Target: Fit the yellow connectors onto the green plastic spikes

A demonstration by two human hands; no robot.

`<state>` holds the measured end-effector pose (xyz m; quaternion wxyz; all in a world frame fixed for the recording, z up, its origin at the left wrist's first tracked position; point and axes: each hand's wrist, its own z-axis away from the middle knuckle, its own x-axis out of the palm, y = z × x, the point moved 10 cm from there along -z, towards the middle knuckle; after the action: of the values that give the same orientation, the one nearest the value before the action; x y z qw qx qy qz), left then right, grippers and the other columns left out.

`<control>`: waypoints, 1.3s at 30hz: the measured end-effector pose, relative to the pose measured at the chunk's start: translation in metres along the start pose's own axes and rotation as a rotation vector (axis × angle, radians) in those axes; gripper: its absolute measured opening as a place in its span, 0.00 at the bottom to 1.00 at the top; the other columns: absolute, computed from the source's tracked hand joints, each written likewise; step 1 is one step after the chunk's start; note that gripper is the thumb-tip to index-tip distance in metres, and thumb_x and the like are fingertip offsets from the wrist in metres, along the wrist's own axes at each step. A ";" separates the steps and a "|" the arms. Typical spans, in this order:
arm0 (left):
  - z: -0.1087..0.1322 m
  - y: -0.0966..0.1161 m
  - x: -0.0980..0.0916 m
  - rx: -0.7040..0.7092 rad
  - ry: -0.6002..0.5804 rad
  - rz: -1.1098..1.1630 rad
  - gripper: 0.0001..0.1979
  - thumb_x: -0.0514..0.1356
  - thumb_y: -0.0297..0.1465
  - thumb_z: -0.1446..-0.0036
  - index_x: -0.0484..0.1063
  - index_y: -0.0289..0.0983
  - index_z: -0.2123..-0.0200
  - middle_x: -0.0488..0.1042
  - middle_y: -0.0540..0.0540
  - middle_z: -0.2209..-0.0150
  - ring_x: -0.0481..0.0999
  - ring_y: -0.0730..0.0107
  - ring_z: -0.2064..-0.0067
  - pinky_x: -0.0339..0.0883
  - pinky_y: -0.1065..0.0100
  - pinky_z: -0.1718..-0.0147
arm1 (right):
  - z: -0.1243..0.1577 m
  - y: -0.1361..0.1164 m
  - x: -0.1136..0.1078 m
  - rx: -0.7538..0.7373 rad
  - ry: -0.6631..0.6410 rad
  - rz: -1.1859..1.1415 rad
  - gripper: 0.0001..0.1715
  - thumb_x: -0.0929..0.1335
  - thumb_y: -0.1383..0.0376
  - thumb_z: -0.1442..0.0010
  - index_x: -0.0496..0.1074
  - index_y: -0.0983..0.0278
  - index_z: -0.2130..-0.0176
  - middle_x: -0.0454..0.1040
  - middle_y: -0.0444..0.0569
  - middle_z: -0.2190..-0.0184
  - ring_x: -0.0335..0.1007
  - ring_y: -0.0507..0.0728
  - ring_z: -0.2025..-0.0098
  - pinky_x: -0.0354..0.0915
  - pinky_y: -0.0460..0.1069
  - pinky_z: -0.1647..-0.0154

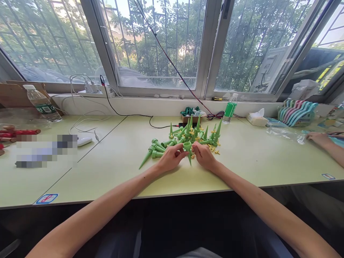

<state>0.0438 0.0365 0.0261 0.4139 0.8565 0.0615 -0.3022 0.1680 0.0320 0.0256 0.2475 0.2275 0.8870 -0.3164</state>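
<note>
Both of my hands meet at the middle of a pale green table (242,161). My left hand (170,160) and my right hand (204,155) pinch one green cone-shaped plastic spike (187,148) between them, its round cap up and its tip pointing down toward me. Right behind it lies a heap of green spikes (193,135), some standing upright, some lying flat. Several small yellow plastic pieces (216,152) are scattered by the heap's right side. A longer spike (145,159) lies flat to the left of my left hand.
A green bottle (230,111) and a tissue pack (257,118) stand by the window sill. A clear water bottle (41,103) lies at far left, with a black cable (129,115) and white charger leads. Another person's hand (318,138) rests at the right edge near pastel hangers (297,111).
</note>
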 end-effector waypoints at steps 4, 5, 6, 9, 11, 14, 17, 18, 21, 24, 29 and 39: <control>0.000 0.004 -0.001 0.035 -0.002 -0.004 0.14 0.59 0.36 0.37 0.60 0.37 0.73 0.62 0.56 0.79 0.54 0.82 0.80 0.50 0.72 0.79 | 0.000 -0.001 -0.001 -0.006 0.005 -0.020 0.25 0.52 0.52 0.25 0.57 0.60 0.71 0.66 0.44 0.79 0.60 0.52 0.79 0.53 0.48 0.73; 0.000 0.005 -0.001 0.047 -0.002 -0.005 0.14 0.59 0.35 0.37 0.60 0.37 0.73 0.63 0.56 0.79 0.54 0.82 0.80 0.50 0.72 0.79 | 0.000 -0.001 -0.001 -0.006 0.007 -0.025 0.25 0.52 0.52 0.25 0.57 0.60 0.71 0.66 0.44 0.79 0.59 0.52 0.79 0.53 0.48 0.73; 0.000 0.006 -0.001 0.056 -0.003 -0.008 0.14 0.58 0.35 0.37 0.60 0.37 0.72 0.63 0.56 0.78 0.54 0.82 0.80 0.50 0.72 0.79 | 0.000 -0.001 -0.001 -0.005 0.008 -0.030 0.25 0.52 0.52 0.25 0.58 0.60 0.71 0.66 0.44 0.79 0.59 0.51 0.79 0.53 0.48 0.73; 0.000 0.009 -0.002 0.079 -0.002 -0.019 0.13 0.58 0.34 0.36 0.60 0.37 0.72 0.64 0.56 0.77 0.54 0.82 0.80 0.51 0.72 0.78 | 0.000 -0.002 -0.001 -0.007 0.004 -0.040 0.25 0.53 0.52 0.25 0.58 0.60 0.71 0.65 0.43 0.79 0.58 0.51 0.79 0.53 0.48 0.73; 0.001 0.010 -0.002 0.100 -0.003 -0.029 0.14 0.58 0.34 0.36 0.60 0.37 0.72 0.65 0.56 0.77 0.54 0.81 0.80 0.51 0.72 0.78 | 0.000 -0.004 -0.002 -0.015 0.003 -0.045 0.25 0.53 0.52 0.25 0.57 0.60 0.71 0.65 0.43 0.79 0.58 0.51 0.79 0.53 0.48 0.74; 0.001 0.011 -0.002 0.137 -0.005 -0.051 0.13 0.58 0.34 0.35 0.60 0.37 0.71 0.65 0.55 0.77 0.55 0.81 0.79 0.53 0.72 0.77 | 0.000 -0.006 -0.003 -0.027 0.003 -0.050 0.25 0.53 0.52 0.25 0.57 0.60 0.71 0.65 0.43 0.79 0.58 0.51 0.79 0.52 0.47 0.74; 0.002 0.013 -0.003 0.167 -0.002 -0.080 0.12 0.58 0.34 0.34 0.62 0.37 0.69 0.67 0.55 0.76 0.57 0.79 0.78 0.54 0.72 0.75 | 0.000 -0.006 -0.003 -0.028 0.002 -0.047 0.26 0.53 0.52 0.25 0.58 0.60 0.71 0.65 0.43 0.79 0.58 0.51 0.79 0.53 0.47 0.73; 0.003 0.013 -0.004 0.178 0.000 -0.088 0.11 0.58 0.35 0.34 0.63 0.37 0.69 0.67 0.54 0.76 0.57 0.79 0.77 0.55 0.72 0.74 | 0.000 -0.005 -0.002 -0.026 0.001 -0.046 0.26 0.52 0.52 0.25 0.58 0.60 0.71 0.65 0.43 0.79 0.58 0.51 0.79 0.53 0.47 0.73; 0.004 0.017 -0.005 0.218 0.002 -0.120 0.10 0.56 0.36 0.33 0.67 0.37 0.65 0.67 0.53 0.75 0.59 0.77 0.76 0.57 0.72 0.72 | 0.000 -0.004 -0.001 -0.021 -0.008 -0.037 0.27 0.52 0.51 0.25 0.58 0.60 0.72 0.64 0.43 0.79 0.57 0.51 0.79 0.54 0.47 0.73; 0.005 0.018 -0.006 0.258 -0.008 -0.177 0.10 0.54 0.36 0.31 0.71 0.36 0.61 0.69 0.51 0.74 0.63 0.75 0.74 0.59 0.71 0.70 | 0.000 -0.003 0.001 -0.019 -0.024 -0.029 0.27 0.52 0.51 0.25 0.57 0.60 0.72 0.64 0.43 0.80 0.58 0.51 0.79 0.54 0.47 0.73; 0.007 0.016 -0.006 0.316 -0.028 -0.272 0.14 0.52 0.36 0.30 0.72 0.36 0.50 0.74 0.47 0.69 0.69 0.73 0.71 0.61 0.71 0.69 | 0.000 -0.004 0.004 -0.036 -0.051 -0.012 0.27 0.52 0.52 0.25 0.59 0.60 0.72 0.66 0.44 0.79 0.60 0.52 0.78 0.56 0.48 0.72; 0.010 0.025 -0.009 0.396 -0.004 -0.387 0.16 0.50 0.34 0.29 0.72 0.37 0.46 0.76 0.45 0.65 0.71 0.73 0.72 0.62 0.71 0.69 | 0.000 -0.009 0.003 -0.061 -0.043 -0.015 0.26 0.53 0.55 0.25 0.59 0.60 0.73 0.65 0.44 0.79 0.59 0.51 0.79 0.55 0.48 0.72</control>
<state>0.0409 0.0138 0.0432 0.1731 0.8925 0.1631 -0.3834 0.1610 0.0266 0.0279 0.2711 0.2064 0.8924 -0.2959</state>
